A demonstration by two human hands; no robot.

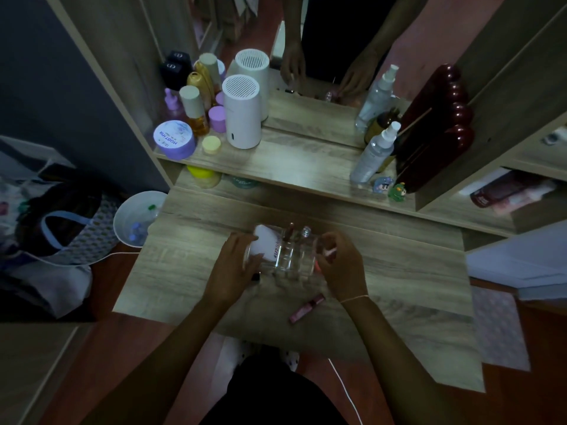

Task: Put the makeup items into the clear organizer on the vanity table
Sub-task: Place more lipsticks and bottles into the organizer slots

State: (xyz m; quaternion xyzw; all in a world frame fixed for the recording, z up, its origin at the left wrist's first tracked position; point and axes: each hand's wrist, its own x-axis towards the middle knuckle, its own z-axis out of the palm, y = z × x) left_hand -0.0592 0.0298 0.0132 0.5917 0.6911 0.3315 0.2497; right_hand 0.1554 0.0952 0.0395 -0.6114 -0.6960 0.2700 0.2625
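Note:
The clear organizer (290,262) stands on the vanity table (399,271) between my two hands. A white tube (268,243) with red lettering sits in its left part, and two slim items (290,231) stand upright in its back slots. My left hand (237,262) presses against the organizer's left side. At the organizer's right edge, my right hand (337,265) pinches a small pink item (329,252). A pink lip gloss tube (306,308) lies on the table, near my right wrist. A dark item (256,276) peeks out below my left hand.
The raised shelf (291,161) carries jars, bottles and a white cylinder (242,115) at left, spray bottles (372,154) and small figurines (389,185) at right. A mirror behind reflects my hands. A white bin (135,219) and bags sit left of the table.

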